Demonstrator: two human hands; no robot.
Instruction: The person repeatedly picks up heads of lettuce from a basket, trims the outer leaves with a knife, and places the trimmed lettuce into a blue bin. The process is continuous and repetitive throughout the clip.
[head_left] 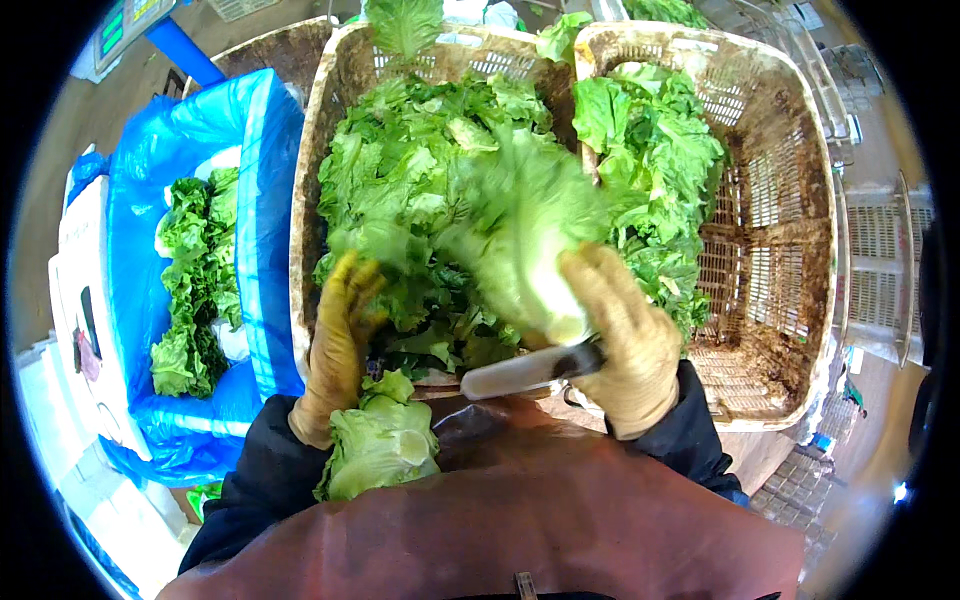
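Note:
My right hand (625,345), in a yellowish glove, grips a knife (520,372) by its dark handle, the broad blade pointing left. The same hand has its fingers on a green lettuce head (545,250), pale stem end down, blurred by motion. My left hand (345,320), gloved and stained yellow, is over the near left of the middle crate (302,230), fingers apart beside loose lettuce leaves (420,160). Against my left forearm and the brown apron (560,500) lies another lettuce head (385,440), its cut stem showing.
To the right stands a dirty plastic crate (770,230), with leafy lettuce (650,150) along its left side. At left, a box lined with a blue plastic bag (265,250) holds several lettuce heads (195,290). A blue post (185,52) rises behind it.

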